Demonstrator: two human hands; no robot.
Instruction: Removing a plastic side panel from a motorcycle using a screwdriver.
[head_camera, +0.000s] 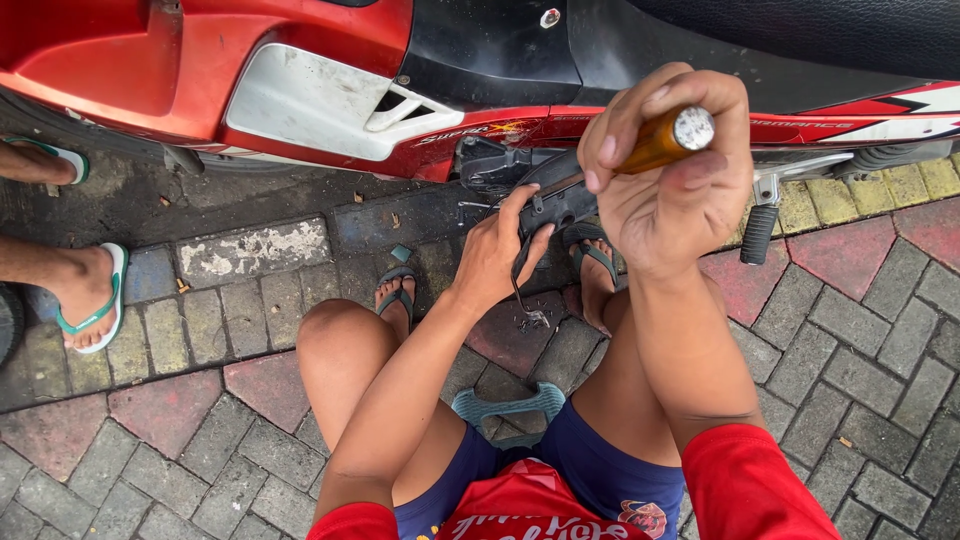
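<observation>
So the person's squatting on the brick paving (860, 330) right beside a red motorbike (300, 90), knees up, working low on the bike's side. The right hand (672, 170) is wrapped tight round a screwdriver (660, 143) with an amber handle, fist closed, butt end of the handle pointing up toward the camera. Its shaft runs down and to the left, away from the hand, into a black plastic part (555, 200) hanging under the bike's lower edge. So the tool's long axis goes diagonal, from the raised right fist down to that part.

The left hand (495, 255) is lower and closer in, fingers curled over the near edge of the black part and gripping it, thumb side up. It's the hand actually touching the piece; the right only reaches it through the tool. I can't see the tip, the part hides it.

There's a black footpeg (757, 233) just right of the hands, and somebody else's feet in green flip-flops (95, 300) over at the left edge of the paving
</observation>
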